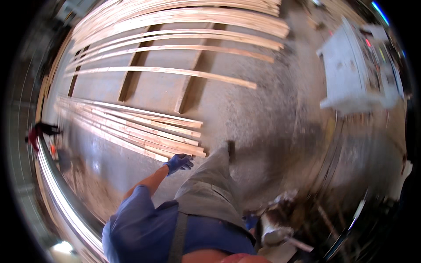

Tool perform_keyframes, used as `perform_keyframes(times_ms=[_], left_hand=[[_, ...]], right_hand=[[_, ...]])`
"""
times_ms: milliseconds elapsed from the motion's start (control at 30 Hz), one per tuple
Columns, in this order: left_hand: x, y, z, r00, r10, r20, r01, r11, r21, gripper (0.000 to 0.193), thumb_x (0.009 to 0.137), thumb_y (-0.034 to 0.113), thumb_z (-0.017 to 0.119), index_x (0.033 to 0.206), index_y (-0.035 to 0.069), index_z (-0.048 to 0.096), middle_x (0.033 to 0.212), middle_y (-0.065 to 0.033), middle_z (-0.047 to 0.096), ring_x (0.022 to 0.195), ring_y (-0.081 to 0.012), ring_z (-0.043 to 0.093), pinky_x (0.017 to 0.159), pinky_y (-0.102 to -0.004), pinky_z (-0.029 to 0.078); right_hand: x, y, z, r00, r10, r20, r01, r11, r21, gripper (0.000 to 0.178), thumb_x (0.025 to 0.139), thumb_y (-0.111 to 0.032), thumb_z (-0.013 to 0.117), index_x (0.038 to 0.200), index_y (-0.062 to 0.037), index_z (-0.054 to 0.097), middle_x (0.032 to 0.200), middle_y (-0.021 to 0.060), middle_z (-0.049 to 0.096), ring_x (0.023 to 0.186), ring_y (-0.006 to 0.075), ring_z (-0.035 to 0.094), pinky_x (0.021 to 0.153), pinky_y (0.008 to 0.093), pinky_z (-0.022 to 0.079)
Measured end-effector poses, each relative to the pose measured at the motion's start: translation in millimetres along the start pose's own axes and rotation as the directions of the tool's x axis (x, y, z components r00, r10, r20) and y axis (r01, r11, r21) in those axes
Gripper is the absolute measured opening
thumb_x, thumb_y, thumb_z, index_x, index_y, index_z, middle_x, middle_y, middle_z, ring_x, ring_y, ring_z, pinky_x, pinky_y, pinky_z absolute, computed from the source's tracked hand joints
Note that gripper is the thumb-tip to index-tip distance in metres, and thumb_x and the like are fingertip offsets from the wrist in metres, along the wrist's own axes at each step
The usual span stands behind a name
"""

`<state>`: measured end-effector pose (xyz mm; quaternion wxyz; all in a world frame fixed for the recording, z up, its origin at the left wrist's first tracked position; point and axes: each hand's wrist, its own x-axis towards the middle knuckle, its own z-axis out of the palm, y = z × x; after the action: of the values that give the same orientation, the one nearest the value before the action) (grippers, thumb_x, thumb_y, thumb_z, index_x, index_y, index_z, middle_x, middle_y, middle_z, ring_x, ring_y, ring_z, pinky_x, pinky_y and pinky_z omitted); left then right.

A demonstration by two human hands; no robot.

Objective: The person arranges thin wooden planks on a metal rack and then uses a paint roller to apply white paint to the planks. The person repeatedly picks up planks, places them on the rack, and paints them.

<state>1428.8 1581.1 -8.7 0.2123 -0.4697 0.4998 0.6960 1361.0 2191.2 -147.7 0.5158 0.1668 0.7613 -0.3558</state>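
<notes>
Lumber strips (131, 127) are lying near left, their right ends just beside your blue-gloved left hand (179, 163); its fingers are hanging loosely spread, your right hand's I cannot tell. Farther off, stacked boards (180, 18) are resting across beams (184, 92).

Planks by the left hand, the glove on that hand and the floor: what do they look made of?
Planks: wood, likely softwood, by the pale tan colour; they look unpainted.
Left glove: blue and close to the fingers; knit or rubber-coated, too small to tell.
Floor: probably concrete, from its grey, mottled, stained surface.
</notes>
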Motion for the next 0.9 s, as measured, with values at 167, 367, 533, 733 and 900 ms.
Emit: perform_keyframes(times_ms=[167,367,533,733,900], left_hand=[[-12,64,28,0.907,0.332,-0.258,-0.392,0.891,-0.231,0.042,0.102,0.031,0.058,0.128,-0.002,0.061,0.104,-0.0134,0.073,0.095,-0.0199,0.07,0.086,-0.0333,0.056],[62,77,80,0.712,0.206,-0.671,-0.077,0.973,0.218,0.044,0.092,0.04,0.064,0.119,0.006,0.067,0.113,-0.017,0.07,0.105,-0.0322,0.068,0.092,-0.0421,0.052],[179,87,146,0.556,0.042,-0.83,0.19,0.966,0.176,0.058,0.085,0.041,0.067,0.131,0.008,0.057,0.132,-0.0186,0.059,0.121,-0.0384,0.057,0.102,-0.0478,0.046],[242,90,195,0.376,0.05,-0.925,0.254,0.955,0.155,0.068,0.08,0.037,0.072,0.133,0.001,0.051,0.137,-0.0286,0.049,0.126,-0.0463,0.048,0.107,-0.0536,0.04],[244,98,202,0.382,-0.073,-0.921,0.283,0.958,0.041,0.065,0.081,0.036,0.073,0.133,0.003,0.052,0.138,-0.0266,0.05,0.126,-0.0458,0.048,0.106,-0.0529,0.041]], right_hand=[[194,-333,-87,0.934,-0.342,0.1,0.353,0.925,-0.139,0.026,0.087,-0.03,0.068,0.092,-0.0046,0.066,0.083,0.0142,0.07,0.069,0.0256,0.068,0.064,0.0363,0.054],[377,-666,9,0.598,-0.682,0.422,0.61,0.045,-0.791,0.096,0.075,-0.05,0.08,0.143,0.006,0.042,0.132,0.0306,0.058,0.125,0.04,0.057,0.103,0.0454,0.047],[538,-832,120,0.822,-0.323,0.469,0.499,0.01,-0.867,0.107,0.071,-0.061,0.079,0.146,0.0053,0.039,0.139,0.0317,0.052,0.128,0.0432,0.052,0.107,0.0447,0.044],[689,-842,182,0.733,-0.38,0.564,0.512,-0.237,-0.826,0.106,0.071,-0.06,0.08,0.146,0.0024,0.039,0.141,0.0311,0.05,0.128,0.0416,0.053,0.104,0.0443,0.046],[683,-813,198,0.799,-0.145,0.583,0.562,-0.162,-0.811,0.081,0.069,-0.056,0.083,0.12,0.0044,0.063,0.108,0.0278,0.069,0.1,0.0355,0.07,0.082,0.0451,0.056]])
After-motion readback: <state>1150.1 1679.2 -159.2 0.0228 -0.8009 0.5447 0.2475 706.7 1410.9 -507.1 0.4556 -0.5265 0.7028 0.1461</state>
